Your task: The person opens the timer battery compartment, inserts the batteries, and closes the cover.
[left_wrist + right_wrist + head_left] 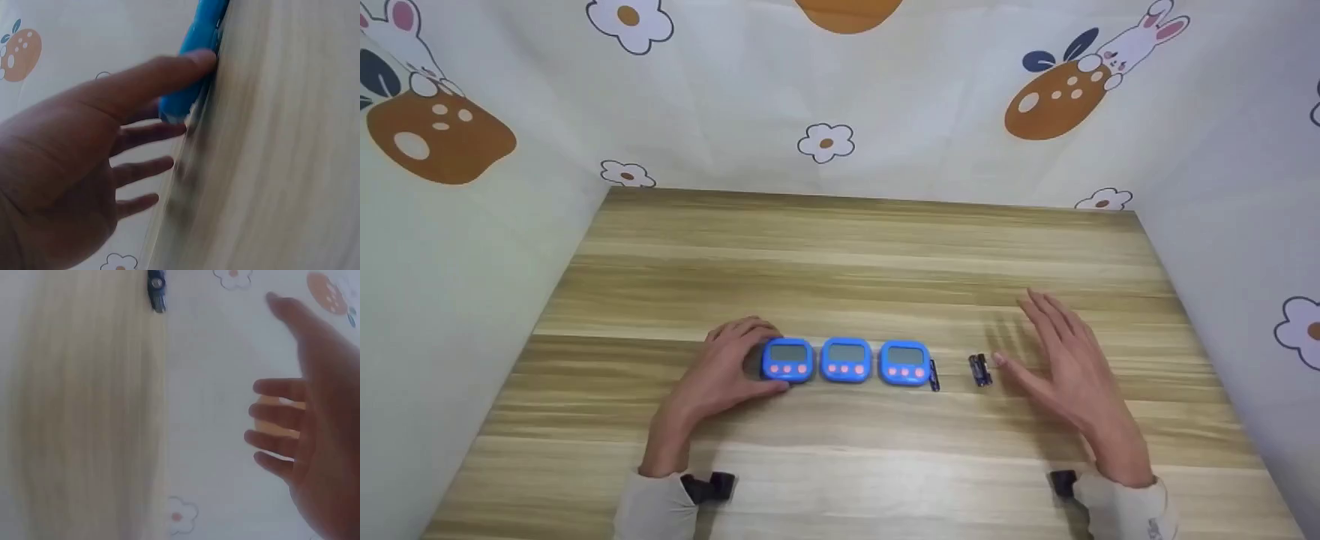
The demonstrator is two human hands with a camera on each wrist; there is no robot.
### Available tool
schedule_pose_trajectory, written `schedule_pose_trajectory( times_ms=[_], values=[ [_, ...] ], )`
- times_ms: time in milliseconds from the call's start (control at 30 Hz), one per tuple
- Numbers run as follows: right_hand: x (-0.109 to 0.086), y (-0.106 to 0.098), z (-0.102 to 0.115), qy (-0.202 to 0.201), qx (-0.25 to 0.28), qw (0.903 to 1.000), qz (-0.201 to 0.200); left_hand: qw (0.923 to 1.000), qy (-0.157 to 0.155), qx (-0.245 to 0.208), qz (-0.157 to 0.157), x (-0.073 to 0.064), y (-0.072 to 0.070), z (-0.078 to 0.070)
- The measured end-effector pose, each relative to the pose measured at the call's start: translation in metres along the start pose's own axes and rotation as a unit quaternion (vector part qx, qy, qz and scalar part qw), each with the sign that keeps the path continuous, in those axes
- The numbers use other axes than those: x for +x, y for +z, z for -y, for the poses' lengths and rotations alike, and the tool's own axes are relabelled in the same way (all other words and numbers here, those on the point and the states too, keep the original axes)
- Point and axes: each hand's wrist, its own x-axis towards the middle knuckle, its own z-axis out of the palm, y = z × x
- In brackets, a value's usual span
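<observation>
Three blue digital timers with grey screens and pink buttons lie in a row on the table. My left hand (731, 367) holds the left timer (788, 361), thumb at its near edge and index finger at its far edge. In the left wrist view the thumb presses on the blue timer (188, 93), the other fingers spread apart. The middle timer (846, 360) and right timer (904, 363) stand beside it. My right hand (1069, 367) hovers with straight, spread fingers and holds nothing. Its thumb is near a pair of dark batteries (980, 370), seen also as a battery (157, 291) in the right wrist view.
Another dark battery (934, 375) lies against the right timer's right side. The wood-grain table (847, 262) is bordered at the back and sides by a pale cloth (930, 112) printed with flowers and rabbits.
</observation>
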Motion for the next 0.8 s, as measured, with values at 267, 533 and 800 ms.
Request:
schedule_pose_trajectory(
  times_ms=[267,533,800],
  values=[
    [0.010,0.021,0.079,-0.074,0.178,0.9806,0.038,0.9813,0.009,-0.179,-0.072,0.013,0.005,-0.050],
    [0.010,0.017,0.110,-0.068,0.360,0.9301,0.030,0.9790,0.079,-0.188,-0.004,0.032,0.047,-0.119],
    [0.010,0.008,0.108,-0.088,0.375,0.9200,0.073,0.9804,0.065,-0.186,0.008,0.026,0.066,-0.122]
  ],
)
